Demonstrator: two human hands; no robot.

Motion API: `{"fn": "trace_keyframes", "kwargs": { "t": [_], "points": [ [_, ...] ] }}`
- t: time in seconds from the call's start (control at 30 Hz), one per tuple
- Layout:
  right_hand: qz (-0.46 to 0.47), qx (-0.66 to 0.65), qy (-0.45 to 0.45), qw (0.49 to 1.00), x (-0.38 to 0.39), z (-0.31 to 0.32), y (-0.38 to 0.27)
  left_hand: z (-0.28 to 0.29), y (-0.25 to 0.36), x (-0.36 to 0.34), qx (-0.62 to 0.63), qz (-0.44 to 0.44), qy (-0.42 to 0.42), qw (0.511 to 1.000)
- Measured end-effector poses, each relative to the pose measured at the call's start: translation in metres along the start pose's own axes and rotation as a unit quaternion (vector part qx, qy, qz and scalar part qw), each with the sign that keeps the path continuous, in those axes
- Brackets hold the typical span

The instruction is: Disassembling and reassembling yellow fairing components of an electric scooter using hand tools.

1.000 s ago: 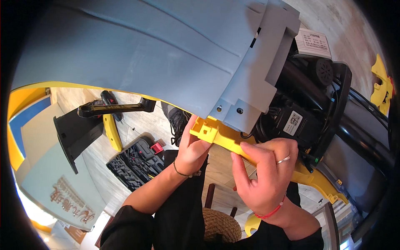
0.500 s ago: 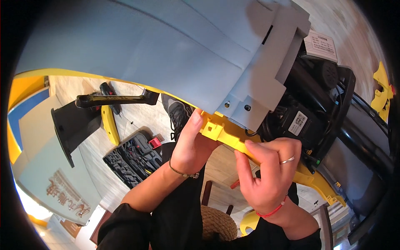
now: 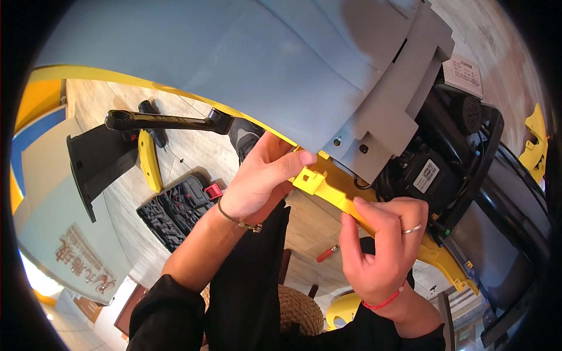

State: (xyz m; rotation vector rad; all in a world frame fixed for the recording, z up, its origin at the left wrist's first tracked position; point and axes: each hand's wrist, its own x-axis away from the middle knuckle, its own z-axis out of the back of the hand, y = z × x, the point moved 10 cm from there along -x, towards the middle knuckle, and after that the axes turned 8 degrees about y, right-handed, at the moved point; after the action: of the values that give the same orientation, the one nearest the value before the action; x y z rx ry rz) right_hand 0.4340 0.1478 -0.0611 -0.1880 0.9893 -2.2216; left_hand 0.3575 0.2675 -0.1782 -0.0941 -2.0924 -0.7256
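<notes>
A long yellow plastic trim strip (image 3: 333,196) with moulded clips runs along the lower edge of a grey-blue plastic housing (image 3: 234,64). My left hand (image 3: 252,184) holds it near the housing's corner, thumb on top beside a square clip and fingers partly hidden behind. Farther right along the same strip, my right hand (image 3: 383,248) pinches its edge between thumb and forefinger. Just above this stretch, the housing shows two small holes. To the right, a black box (image 3: 418,178) with a white label sits among cables inside the frame.
A black crank arm (image 3: 164,121) juts out left of the housing. On the floor lie an open tool case (image 3: 175,213), a curved yellow piece (image 3: 149,161) and a red-handled tool (image 3: 328,253). A woven stool (image 3: 298,307) is below; another yellow part (image 3: 534,143) lies far right.
My left thumb has shifted up and right along the strip, now lying flatter beside the clip. The right hand keeps its pinch. The whole view has shifted slightly.
</notes>
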Motion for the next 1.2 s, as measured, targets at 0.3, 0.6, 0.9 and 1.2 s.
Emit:
{"fn": "trace_keyframes", "kwargs": {
  "t": [0.3, 0.6, 0.9, 1.2],
  "points": [
    [0.013, 0.021, -0.006, 1.0, 0.0, 0.0, -0.006, -0.005, 0.004, 0.0, -0.047, 0.048, -0.044, 0.997],
    [0.022, 0.044, -0.006, 0.999, -0.002, 0.001, -0.008, -0.004, -0.003, 0.017, 0.106, 0.048, 0.01, 0.993],
    [-0.018, 0.038, -0.013, 0.999, 0.001, -0.004, -0.008, -0.006, -0.013, 0.013, -0.048, -0.058, 0.049, 0.996],
    [-0.038, 0.06, -0.071, 0.995, 0.005, -0.006, -0.009, -0.021, -0.016, 0.008, 0.04, -0.103, 0.023, 0.994]
  ]
}}
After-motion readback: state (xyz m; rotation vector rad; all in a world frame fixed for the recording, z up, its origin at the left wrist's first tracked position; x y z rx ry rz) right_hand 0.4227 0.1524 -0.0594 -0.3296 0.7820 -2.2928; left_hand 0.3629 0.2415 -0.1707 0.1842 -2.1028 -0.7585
